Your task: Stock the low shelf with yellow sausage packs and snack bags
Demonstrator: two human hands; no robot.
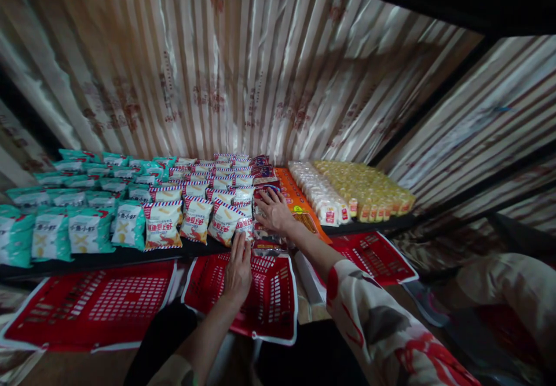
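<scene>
My left hand (239, 264) has its fingers stretched out, their tips against the lower front of a white snack bag (225, 224) with a red-and-blue striped top edge. Beside it, my right hand (274, 213) lies spread over the dark red shiny packets (267, 241) and touches the side of the white bags. Neither hand grips anything that I can see. To the left of the white bags stand rows of teal snack bags (90, 230). An orange flat packet (299, 203) lies just right of my right hand.
Further right are rows of white-wrapped packs (319, 192) and yellow packs (369, 192). Red, white-edged slotted pieces (240, 293) sit below the black shelf edge (117, 257). Striped sheeting (226, 61) hangs behind. At the right, another person's leg (499, 284) shows.
</scene>
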